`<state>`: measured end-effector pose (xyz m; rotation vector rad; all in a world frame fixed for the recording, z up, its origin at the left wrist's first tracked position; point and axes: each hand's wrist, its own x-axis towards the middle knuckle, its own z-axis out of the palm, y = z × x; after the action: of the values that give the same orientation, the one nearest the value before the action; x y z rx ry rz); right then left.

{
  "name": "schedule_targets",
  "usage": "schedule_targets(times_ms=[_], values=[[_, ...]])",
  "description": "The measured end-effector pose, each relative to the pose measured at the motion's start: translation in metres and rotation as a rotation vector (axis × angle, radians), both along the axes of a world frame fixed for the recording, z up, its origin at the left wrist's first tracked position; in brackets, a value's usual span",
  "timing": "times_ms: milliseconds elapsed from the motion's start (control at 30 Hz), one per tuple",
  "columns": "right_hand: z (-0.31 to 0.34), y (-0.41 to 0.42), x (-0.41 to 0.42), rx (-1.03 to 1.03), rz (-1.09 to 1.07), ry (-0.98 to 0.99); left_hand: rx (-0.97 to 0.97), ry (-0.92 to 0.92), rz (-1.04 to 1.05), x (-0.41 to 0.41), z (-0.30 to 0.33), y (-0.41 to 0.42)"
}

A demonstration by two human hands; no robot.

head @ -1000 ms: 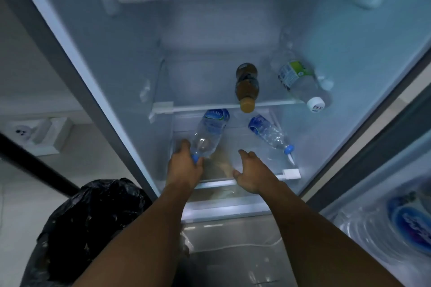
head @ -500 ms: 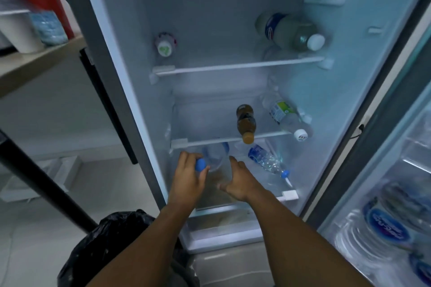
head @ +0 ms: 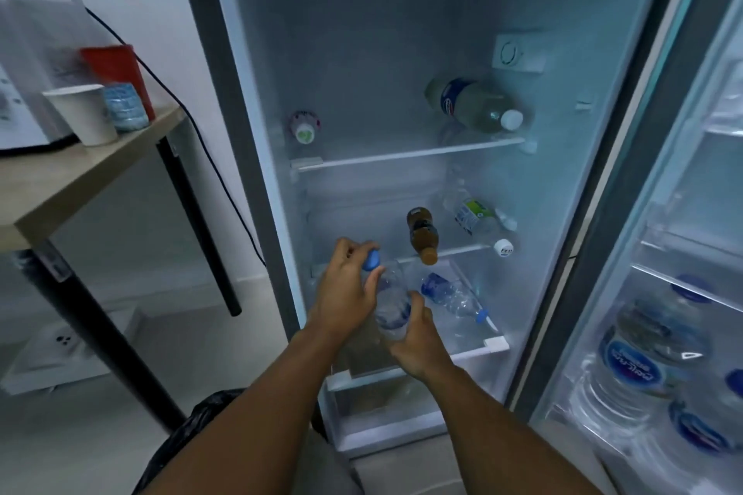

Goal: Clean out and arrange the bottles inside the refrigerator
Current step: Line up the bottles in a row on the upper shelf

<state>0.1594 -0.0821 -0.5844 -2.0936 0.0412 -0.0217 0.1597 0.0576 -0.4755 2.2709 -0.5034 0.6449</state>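
Head view: open refrigerator fills centre frame. Both hands are on one clear water bottle held just in front of the lower shelf, cap end up toward 11 o'clock. Left hand is wrapped around the neck, fingers closed beside the blue cap. Right hand is cupped closed around the bottle's base from 5 o'clock. At 3 o'clock of the held bottle, a second clear bottle with a blue label lies on its side on the lower shelf, cap pointing to 4 o'clock. At 12 o'clock, on the middle shelf, a brown bottle lies with its cap toward the camera; at its 3 o'clock lies a green-labelled clear bottle, white cap forward. Top shelf: a large pale bottle lies at 1 o'clock, a small white-capped bottle at 11 o'clock. Door rack at far right holds big water bottles. A black bin bag sits at 7 o'clock. The table at 9 o'clock carries a white cup and a red cup.
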Motion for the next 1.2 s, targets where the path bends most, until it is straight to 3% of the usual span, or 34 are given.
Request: schedule_targets(times_ms=[367, 700, 1000, 1200], values=[[0.046, -0.04, -0.087, 0.055, -0.099, -0.107, 0.127, -0.061, -0.239, -0.044, 0.074, -0.04], [0.093, -0.147, -0.196, -0.061, -0.439, -0.223, 0.068, -0.173, -0.524, -0.13, 0.131, -0.157], [0.092, -0.218, -0.306, -0.099, -0.83, -0.268, 0.027, -0.186, -0.87, -0.216, 0.119, -0.24], [0.079, -0.241, -0.312, 0.012, -0.931, -0.303, 0.009, -0.205, -0.936, -0.227, 0.104, -0.274]])
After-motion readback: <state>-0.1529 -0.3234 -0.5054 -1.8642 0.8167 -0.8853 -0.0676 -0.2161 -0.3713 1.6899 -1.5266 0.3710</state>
